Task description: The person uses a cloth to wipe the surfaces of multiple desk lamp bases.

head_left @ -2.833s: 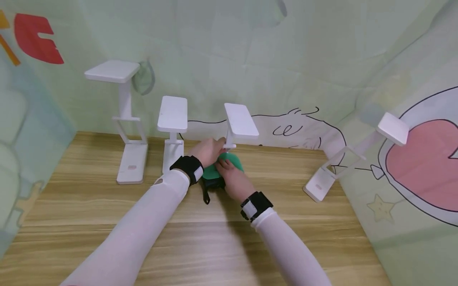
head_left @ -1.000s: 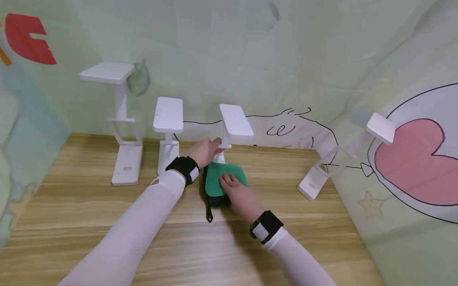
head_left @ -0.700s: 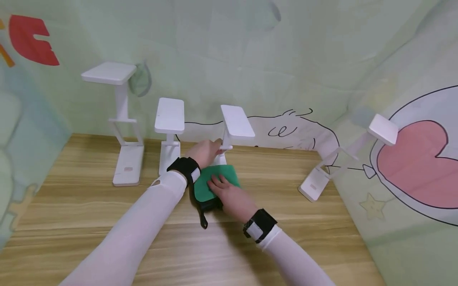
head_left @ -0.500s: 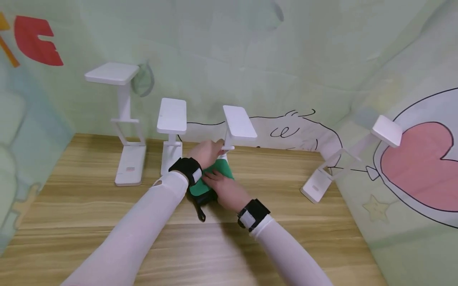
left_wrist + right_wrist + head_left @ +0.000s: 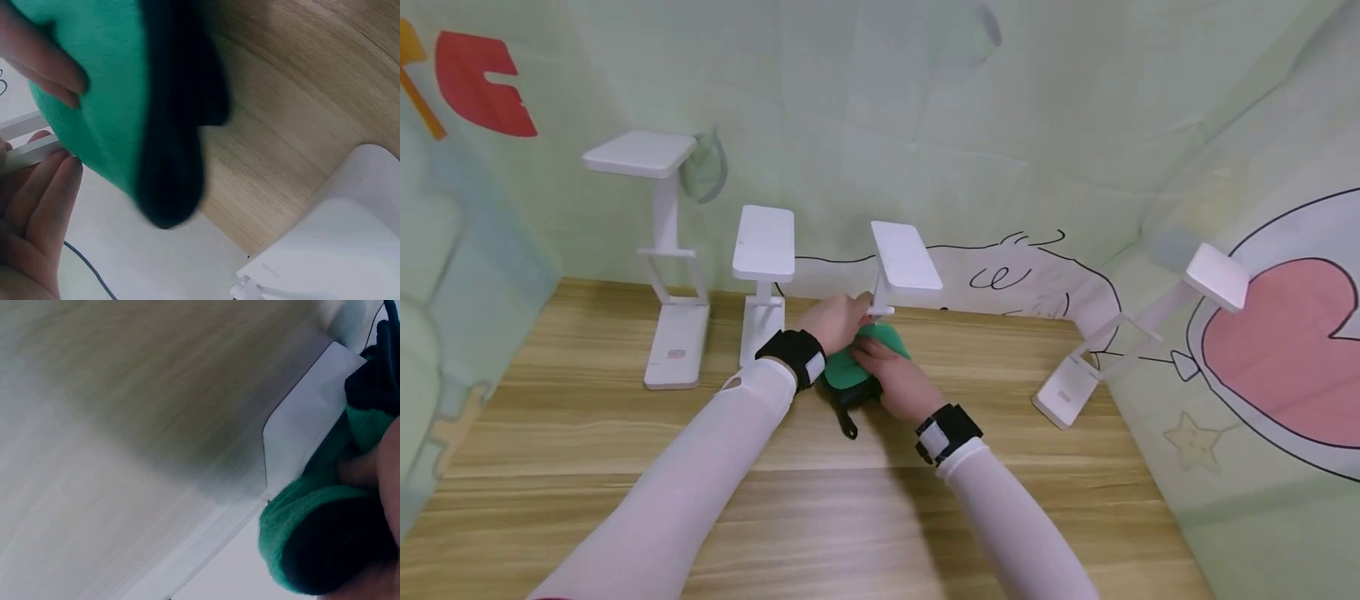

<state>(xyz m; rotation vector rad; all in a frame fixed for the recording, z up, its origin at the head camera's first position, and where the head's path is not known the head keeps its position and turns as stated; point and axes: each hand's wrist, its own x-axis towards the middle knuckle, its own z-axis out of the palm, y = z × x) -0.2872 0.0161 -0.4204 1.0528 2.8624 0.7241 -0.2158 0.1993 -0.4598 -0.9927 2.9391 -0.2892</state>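
Note:
My left hand (image 5: 833, 322) grips the arm of a white folding desk lamp (image 5: 906, 257) near its hinge; in the left wrist view its fingers (image 5: 53, 194) curl round the thin white bars. My right hand (image 5: 904, 385) holds a green cloth (image 5: 848, 373) with a black underside and a black hanging loop (image 5: 847, 425) against the lamp's base. Two right-hand fingers lie over the green side in the left wrist view. In the right wrist view, the cloth (image 5: 281, 512) is bunched round the fingers beside the white base (image 5: 306, 409). Cloth and hands hide most of that base.
Two more white folding lamps stand to the left, a tall one (image 5: 677, 342) and a shorter one (image 5: 764, 242). Another lamp (image 5: 1067, 390) leans at the right. A printed fabric backdrop (image 5: 880, 150) rises behind the wooden table (image 5: 820, 517).
The right hand has slid the cloth left over the lamp base, then back right and away from me, toward the hinge. The left hand has kept its grip on the lamp arm.

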